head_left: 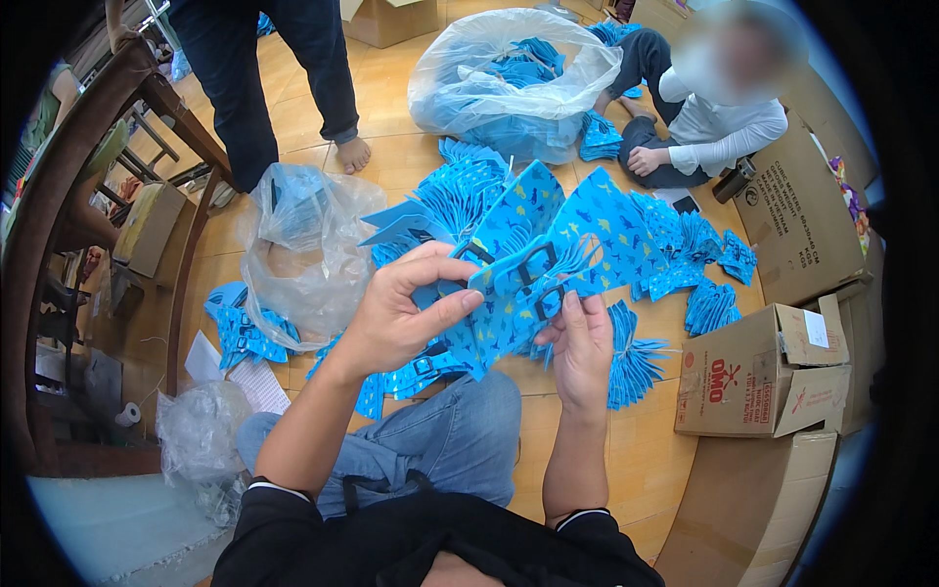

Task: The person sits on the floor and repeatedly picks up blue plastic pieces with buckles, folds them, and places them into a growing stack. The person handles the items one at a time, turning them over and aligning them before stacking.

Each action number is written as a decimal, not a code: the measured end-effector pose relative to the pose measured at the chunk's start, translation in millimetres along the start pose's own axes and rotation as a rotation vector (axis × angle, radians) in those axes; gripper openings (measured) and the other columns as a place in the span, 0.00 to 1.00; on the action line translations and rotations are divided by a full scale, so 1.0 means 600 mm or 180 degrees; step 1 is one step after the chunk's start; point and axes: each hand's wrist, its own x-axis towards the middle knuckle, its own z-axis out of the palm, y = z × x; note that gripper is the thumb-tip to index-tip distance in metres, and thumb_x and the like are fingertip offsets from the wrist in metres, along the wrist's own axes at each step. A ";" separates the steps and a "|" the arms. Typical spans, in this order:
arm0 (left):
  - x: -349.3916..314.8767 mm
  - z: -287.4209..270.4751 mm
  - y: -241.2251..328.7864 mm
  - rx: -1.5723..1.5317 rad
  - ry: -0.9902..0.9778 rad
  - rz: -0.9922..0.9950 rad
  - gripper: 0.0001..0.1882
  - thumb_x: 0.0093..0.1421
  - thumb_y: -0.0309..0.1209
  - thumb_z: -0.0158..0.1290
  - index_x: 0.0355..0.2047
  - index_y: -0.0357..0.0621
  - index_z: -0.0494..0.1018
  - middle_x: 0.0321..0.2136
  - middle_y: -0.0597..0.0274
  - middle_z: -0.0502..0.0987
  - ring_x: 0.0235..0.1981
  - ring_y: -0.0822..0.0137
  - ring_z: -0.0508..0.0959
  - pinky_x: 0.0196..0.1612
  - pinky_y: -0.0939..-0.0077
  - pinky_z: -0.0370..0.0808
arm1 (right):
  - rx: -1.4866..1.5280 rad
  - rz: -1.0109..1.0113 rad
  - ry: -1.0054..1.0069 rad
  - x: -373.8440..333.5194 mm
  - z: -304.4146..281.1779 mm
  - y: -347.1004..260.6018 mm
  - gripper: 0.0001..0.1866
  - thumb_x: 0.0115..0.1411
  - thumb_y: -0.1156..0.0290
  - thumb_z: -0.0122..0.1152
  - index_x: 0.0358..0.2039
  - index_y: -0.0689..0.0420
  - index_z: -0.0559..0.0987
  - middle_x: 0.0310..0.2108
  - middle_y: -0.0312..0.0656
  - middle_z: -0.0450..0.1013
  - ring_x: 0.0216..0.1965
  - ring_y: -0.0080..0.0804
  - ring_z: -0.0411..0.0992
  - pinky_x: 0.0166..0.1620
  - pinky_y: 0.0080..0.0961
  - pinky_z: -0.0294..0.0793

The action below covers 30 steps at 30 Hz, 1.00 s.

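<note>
Over my lap I hold up a bunch of blue printed fabric pieces (611, 220) with black plastic buckles (541, 260). My left hand (421, 298) is closed, thumb and fingers pinching a piece's edge beside one buckle. Lower on the bunch, my right hand (579, 342) grips it with the thumb close to another buckle; its other fingertips are partly hidden. Behind the bunch spreads a fanned stack of similar blue pieces (460, 191). More buckled blue pieces (421, 372) lie by my knees.
A clear plastic bag (303, 259) lies left of my hands, a larger bag (440, 88) of blue pieces farther off. Bundles (712, 308) and cardboard boxes (753, 377) stand right. One person (719, 137) sits far right; another's legs (259, 78) stand far left, near a wooden frame (83, 196).
</note>
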 end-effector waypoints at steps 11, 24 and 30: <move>-0.007 -0.012 -0.013 -0.0499 0.0111 -0.0458 0.07 0.59 0.25 0.55 0.38 0.38 0.75 0.36 0.67 0.73 0.38 0.77 0.71 0.42 0.82 0.67 | 0.0006 -0.0111 -0.0042 -0.020 0.005 -0.015 0.12 0.67 0.66 0.50 0.44 0.60 0.71 0.31 0.36 0.73 0.27 0.18 0.71 0.27 0.16 0.74; -0.004 -0.004 -0.026 -0.0441 0.0309 -0.0217 0.08 0.59 0.24 0.55 0.39 0.37 0.75 0.37 0.66 0.73 0.35 0.78 0.72 0.38 0.83 0.70 | -0.0307 -0.0267 -0.0112 -0.010 0.003 -0.007 0.13 0.67 0.65 0.49 0.47 0.60 0.71 0.32 0.36 0.74 0.26 0.18 0.71 0.27 0.15 0.73; -0.002 0.004 -0.034 -0.0537 0.0493 -0.0360 0.14 0.58 0.23 0.56 0.45 0.36 0.73 0.38 0.66 0.74 0.36 0.78 0.73 0.39 0.85 0.71 | -0.0262 -0.0228 -0.0270 -0.005 0.000 -0.007 0.13 0.67 0.63 0.51 0.44 0.60 0.70 0.31 0.34 0.70 0.28 0.15 0.68 0.28 0.14 0.73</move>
